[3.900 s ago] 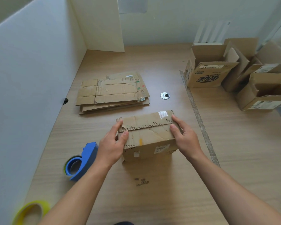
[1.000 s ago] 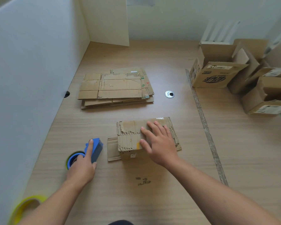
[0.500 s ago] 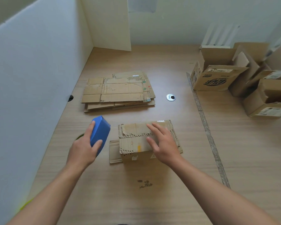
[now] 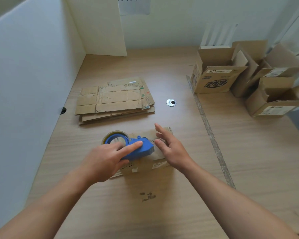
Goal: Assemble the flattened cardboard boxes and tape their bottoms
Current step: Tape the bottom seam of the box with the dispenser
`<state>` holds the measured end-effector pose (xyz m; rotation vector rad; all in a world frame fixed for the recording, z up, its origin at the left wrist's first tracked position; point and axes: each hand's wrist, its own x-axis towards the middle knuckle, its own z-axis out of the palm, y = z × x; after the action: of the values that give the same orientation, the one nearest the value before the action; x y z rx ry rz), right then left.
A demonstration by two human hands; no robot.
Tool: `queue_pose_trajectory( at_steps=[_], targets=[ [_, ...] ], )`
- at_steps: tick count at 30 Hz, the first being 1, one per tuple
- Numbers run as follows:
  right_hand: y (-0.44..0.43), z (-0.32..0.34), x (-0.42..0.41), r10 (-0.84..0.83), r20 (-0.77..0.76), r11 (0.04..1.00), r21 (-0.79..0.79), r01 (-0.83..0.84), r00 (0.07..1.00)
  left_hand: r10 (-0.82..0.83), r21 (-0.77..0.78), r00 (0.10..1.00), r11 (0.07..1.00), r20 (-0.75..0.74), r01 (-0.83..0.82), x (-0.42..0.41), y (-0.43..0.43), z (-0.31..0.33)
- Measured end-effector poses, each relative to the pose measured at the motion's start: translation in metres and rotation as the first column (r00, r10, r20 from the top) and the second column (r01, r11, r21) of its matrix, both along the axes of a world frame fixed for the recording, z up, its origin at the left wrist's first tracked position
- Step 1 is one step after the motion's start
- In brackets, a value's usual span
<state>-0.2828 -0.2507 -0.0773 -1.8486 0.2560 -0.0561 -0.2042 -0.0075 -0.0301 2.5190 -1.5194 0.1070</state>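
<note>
A paper sign (image 4: 134,5) on the back wall shows only the lower parts of large dark Chinese characters, cut off at the top edge and not readable. The open box (image 4: 214,56) at the right of the table (image 4: 162,66) bears a bold black logo (image 4: 216,83), too blurred to make out. White labels on it, on the neighbouring boxes (image 4: 273,109) and on the nearest box (image 4: 145,167) are too small to read.

Blue tape dispenser (image 4: 138,149), brown cardboard box (image 4: 145,165), pale wood-grain table (image 4: 162,213), black-printed carton (image 4: 214,80).
</note>
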Motion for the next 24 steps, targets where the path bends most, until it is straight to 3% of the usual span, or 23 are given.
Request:
queue_pose_trajectory(
  at_steps=[4, 15, 20, 24],
  targets=[
    [0.000, 0.002, 0.001, 0.060, 0.014, 0.998, -0.019, -0.060, 0.998, -0.094, 0.048, 0.995, 0.994, -0.011, 0.095, 0.005, -0.006, 0.003],
    [-0.014, 0.005, 0.001, 0.155, 0.001, 0.988, 0.015, -0.155, 0.988, -0.131, 0.111, 0.991, 0.985, -0.023, 0.133, 0.004, -0.013, 0.013],
    [-0.004, -0.001, 0.001, 0.051, 0.033, 0.995, -0.084, -0.048, 0.998, -0.133, 0.104, 0.991, 0.985, -0.027, 0.135, 0.007, -0.011, 0.007],
    [-0.001, -0.004, 0.000, -0.040, 0.067, 0.997, -0.059, 0.044, 0.997, -0.097, 0.116, 0.989, 0.987, -0.114, 0.111, 0.012, -0.012, 0.002]
  ],
)
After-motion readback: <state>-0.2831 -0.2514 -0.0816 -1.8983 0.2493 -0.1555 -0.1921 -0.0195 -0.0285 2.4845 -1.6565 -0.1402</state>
